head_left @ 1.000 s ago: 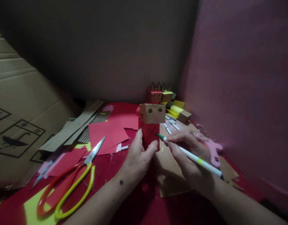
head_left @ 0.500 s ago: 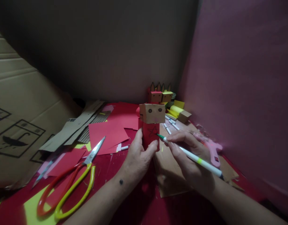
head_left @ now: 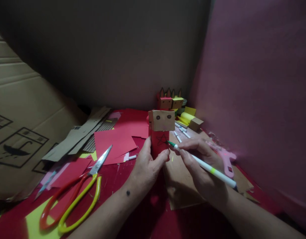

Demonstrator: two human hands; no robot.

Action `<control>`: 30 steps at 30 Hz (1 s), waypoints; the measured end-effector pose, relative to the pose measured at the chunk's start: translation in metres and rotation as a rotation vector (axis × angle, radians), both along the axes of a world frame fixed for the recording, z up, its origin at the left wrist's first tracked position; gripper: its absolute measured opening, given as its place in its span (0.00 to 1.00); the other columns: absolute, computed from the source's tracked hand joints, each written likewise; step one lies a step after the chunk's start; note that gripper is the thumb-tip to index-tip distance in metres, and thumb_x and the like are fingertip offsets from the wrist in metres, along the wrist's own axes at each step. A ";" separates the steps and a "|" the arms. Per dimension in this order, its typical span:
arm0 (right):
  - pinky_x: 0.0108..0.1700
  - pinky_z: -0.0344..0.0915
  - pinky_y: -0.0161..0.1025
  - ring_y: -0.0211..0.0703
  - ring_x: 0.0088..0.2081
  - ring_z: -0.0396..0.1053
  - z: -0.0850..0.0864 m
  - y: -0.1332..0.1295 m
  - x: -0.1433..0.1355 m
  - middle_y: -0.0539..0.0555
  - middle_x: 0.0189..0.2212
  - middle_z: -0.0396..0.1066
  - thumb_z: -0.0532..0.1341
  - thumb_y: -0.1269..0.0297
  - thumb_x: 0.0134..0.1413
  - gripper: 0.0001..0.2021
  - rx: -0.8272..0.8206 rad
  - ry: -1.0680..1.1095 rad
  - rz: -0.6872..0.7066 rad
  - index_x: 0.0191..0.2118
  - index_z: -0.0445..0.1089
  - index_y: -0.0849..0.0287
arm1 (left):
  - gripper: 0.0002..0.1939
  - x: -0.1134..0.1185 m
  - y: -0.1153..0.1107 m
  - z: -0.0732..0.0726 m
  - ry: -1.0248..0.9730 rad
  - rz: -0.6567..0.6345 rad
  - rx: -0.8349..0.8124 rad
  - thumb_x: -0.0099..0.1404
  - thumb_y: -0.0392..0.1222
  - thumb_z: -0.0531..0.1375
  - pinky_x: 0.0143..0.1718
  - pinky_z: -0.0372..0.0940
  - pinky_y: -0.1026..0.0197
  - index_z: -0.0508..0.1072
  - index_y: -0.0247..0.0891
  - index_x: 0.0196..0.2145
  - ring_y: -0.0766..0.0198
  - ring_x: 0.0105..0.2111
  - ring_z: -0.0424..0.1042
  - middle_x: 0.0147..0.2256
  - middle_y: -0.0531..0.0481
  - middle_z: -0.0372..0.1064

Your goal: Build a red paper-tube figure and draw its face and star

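Mid-frame, I have the red box figure [head_left: 156,132] gripped between thumb and fingers of my left hand [head_left: 144,166], its eyes [head_left: 158,117] and star outline [head_left: 162,140] already drawn, the star's inside mostly plain, while my right hand [head_left: 205,182] pinches a green-tipped marker [head_left: 219,175] at its edge.

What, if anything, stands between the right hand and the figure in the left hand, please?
Nothing visible blocks the way. Only the marker, held by the right hand, spans the gap, its tip by the star. The left hand's thumb lies lower on the figure, below the tip.
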State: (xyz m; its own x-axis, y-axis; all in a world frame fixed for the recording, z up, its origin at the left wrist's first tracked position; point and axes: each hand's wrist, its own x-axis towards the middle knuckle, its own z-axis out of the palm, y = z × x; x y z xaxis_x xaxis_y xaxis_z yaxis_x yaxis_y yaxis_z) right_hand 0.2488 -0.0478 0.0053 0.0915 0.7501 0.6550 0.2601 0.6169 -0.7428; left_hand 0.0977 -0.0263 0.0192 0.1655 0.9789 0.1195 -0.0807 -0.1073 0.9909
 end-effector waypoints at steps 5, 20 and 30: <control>0.26 0.64 0.34 0.42 0.35 0.73 0.004 -0.001 -0.001 0.50 0.30 0.73 0.61 0.70 0.59 0.04 0.013 0.024 0.013 0.36 0.72 0.54 | 0.18 -0.003 0.003 -0.001 0.030 -0.005 -0.042 0.61 0.41 0.63 0.50 0.67 0.49 0.70 0.37 0.48 0.49 0.48 0.73 0.46 0.42 0.75; 0.33 0.66 0.36 0.40 0.35 0.71 0.002 0.000 0.002 0.50 0.32 0.71 0.59 0.74 0.59 0.07 0.052 -0.056 0.097 0.39 0.71 0.54 | 0.19 -0.004 0.003 -0.004 -0.123 -0.108 -0.107 0.61 0.40 0.64 0.48 0.70 0.45 0.68 0.35 0.49 0.54 0.40 0.72 0.43 0.42 0.71; 0.36 0.66 0.37 0.39 0.36 0.70 0.000 0.000 0.005 0.49 0.34 0.72 0.60 0.74 0.59 0.08 0.032 -0.098 0.113 0.39 0.71 0.53 | 0.18 -0.005 0.006 -0.005 -0.082 -0.104 -0.103 0.60 0.39 0.64 0.46 0.71 0.47 0.68 0.35 0.47 0.54 0.41 0.72 0.42 0.43 0.71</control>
State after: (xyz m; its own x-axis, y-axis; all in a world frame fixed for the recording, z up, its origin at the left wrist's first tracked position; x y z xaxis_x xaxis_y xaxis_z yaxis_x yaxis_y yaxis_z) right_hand 0.2542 -0.0480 0.0051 -0.0580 0.7305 0.6805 0.2585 0.6694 -0.6965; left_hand 0.0931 -0.0205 0.0142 0.2600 0.9649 0.0370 -0.1669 0.0072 0.9860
